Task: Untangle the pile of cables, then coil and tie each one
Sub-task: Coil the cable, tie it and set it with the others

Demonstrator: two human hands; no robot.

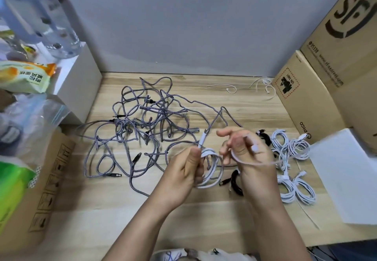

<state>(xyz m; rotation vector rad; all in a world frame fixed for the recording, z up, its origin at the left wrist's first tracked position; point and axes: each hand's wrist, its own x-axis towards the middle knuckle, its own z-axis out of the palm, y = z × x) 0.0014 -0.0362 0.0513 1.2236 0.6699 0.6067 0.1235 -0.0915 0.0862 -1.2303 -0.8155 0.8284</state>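
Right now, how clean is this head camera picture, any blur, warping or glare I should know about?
In the head view, the right hand and the white cable it handles are smeared by motion; the left hand is sharper. The wide lens bows the cardboard box at the edge, and the bottle top left is blurred. Lighting is soft and even, no glare.
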